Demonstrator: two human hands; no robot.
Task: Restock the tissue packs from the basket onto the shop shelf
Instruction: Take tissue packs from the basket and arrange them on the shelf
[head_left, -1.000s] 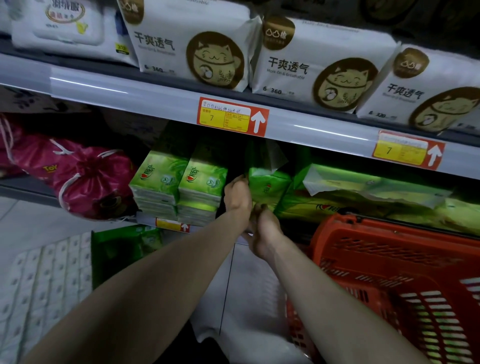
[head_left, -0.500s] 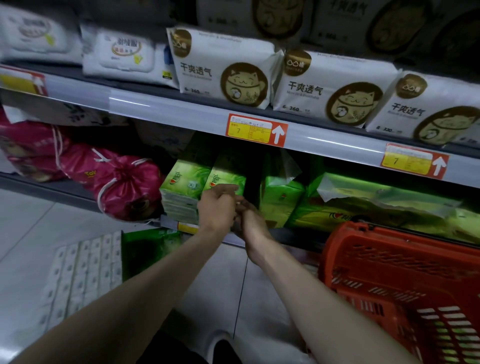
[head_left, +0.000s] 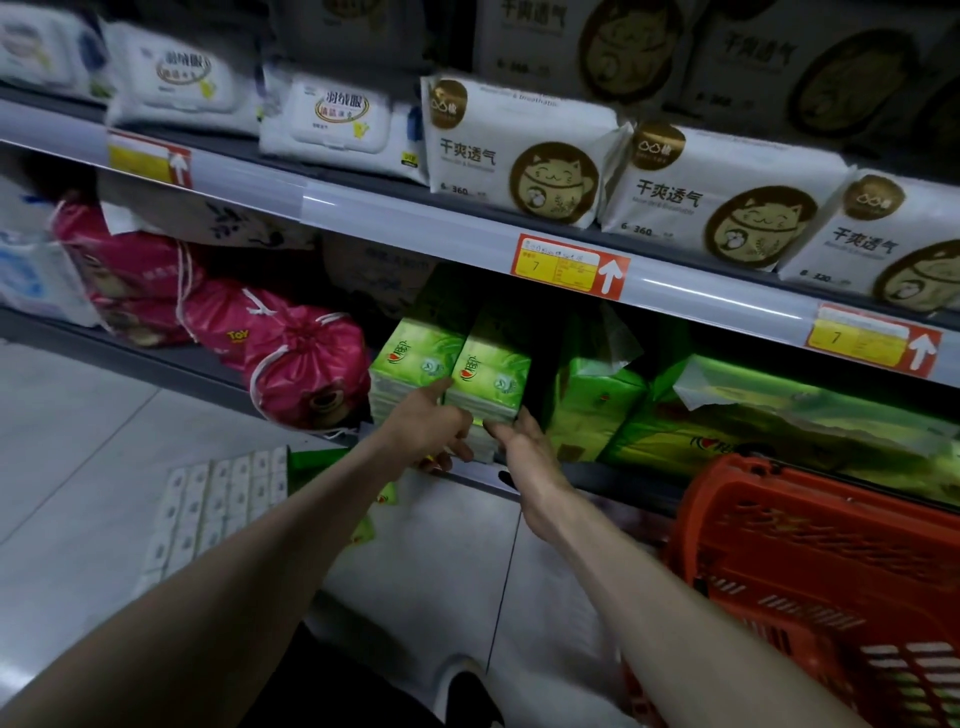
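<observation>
Green tissue packs (head_left: 488, 382) on the lower shelf (head_left: 613, 483) are gripped from both sides by the left hand (head_left: 423, 428) and right hand (head_left: 527, 449). The red basket (head_left: 789, 525) is seen at four o'clock.

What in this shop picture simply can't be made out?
Head view only:
- Orange basket: interior cut off by the right and bottom edges; remaining packs unknown.
- Price tag: print too small.
- Left hand and right hand at the green tissue stack: gripping or pressing unclear; fingertips partly hidden.
- White wipes packs, upper left: blurred.
</observation>
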